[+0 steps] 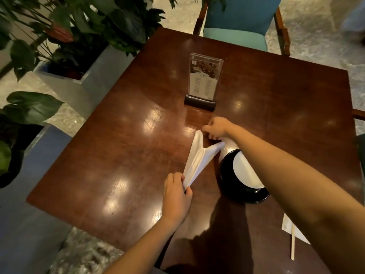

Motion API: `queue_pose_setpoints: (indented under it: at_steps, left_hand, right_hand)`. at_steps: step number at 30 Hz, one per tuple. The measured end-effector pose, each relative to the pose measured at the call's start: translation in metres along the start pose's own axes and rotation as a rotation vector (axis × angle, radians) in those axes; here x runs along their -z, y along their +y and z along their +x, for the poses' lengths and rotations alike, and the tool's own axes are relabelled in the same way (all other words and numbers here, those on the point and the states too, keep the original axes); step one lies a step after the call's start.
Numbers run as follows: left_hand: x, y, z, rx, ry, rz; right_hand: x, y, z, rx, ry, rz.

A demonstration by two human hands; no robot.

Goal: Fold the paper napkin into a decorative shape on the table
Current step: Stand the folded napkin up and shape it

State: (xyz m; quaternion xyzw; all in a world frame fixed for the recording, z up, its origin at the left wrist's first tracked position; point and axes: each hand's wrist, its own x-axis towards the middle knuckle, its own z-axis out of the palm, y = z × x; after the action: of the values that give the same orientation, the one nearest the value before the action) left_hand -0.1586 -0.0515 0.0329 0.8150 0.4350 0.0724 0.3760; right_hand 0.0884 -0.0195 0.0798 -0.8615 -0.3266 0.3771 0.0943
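Note:
A white paper napkin [197, 157] lies folded into a long V shape on the dark wooden table [122, 155], its two pointed arms spreading away from me. My left hand [176, 194] pinches the narrow near end of the napkin between thumb and fingers. My right hand [216, 127] reaches across to the far tips, fingers curled, touching the right arm's tip beside the plate. My right forearm hides part of the plate and of that tip.
A black plate [227, 175] with white paper in it sits right of the napkin. An acrylic menu stand [204, 80] stands behind. A wrapped chopstick [292, 240] lies near right. A teal chair [237, 26] is beyond; planters [65, 62] are at left.

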Motion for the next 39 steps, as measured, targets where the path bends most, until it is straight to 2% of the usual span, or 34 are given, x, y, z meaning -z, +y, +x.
queue_pose_setpoints:
  at_steps: [2, 6, 10, 16, 20, 22, 25, 28, 30, 34, 39]
  left_hand:
    - [0.000, -0.002, 0.001, -0.009, 0.000, 0.014]
    - [0.001, -0.003, 0.003, -0.070, -0.004, 0.063]
    - [0.005, -0.001, 0.003, -0.117, -0.008, 0.109]
    - [0.008, -0.001, 0.004, -0.073, -0.049, 0.105]
    - [0.014, -0.006, 0.007, -0.066, -0.118, 0.059]
    - [0.016, -0.010, 0.008, -0.065, -0.158, 0.057]
    - [0.018, -0.012, 0.010, -0.062, -0.160, 0.076]
    - [0.017, -0.012, 0.012, -0.069, -0.129, 0.100]
    - [0.016, -0.011, 0.011, -0.069, -0.119, 0.111]
    - [0.016, -0.011, 0.010, -0.072, -0.113, 0.117]
    - [0.016, -0.013, 0.008, -0.072, -0.097, 0.104]
  right_hand:
    - [-0.011, -0.016, 0.006, -0.037, -0.034, -0.024]
    - [-0.030, -0.034, 0.022, -0.107, 0.018, -0.087]
    - [-0.036, -0.042, 0.028, -0.150, 0.084, 0.091]
    - [-0.039, -0.050, 0.026, -0.208, 0.130, 0.328]
    - [-0.034, -0.044, 0.026, -0.137, 0.047, 0.448]
    - [-0.020, -0.031, 0.013, -0.011, 0.051, 0.335]
    - [0.004, -0.008, -0.015, 0.181, 0.024, -0.030]
    - [0.006, 0.003, -0.032, 0.158, -0.217, -0.472]
    - [-0.009, 0.006, -0.029, 0.111, -0.235, -0.675]
    - [-0.027, 0.012, -0.015, 0.187, -0.030, -0.689]
    - [-0.029, 0.014, -0.014, 0.365, 0.121, -0.631]
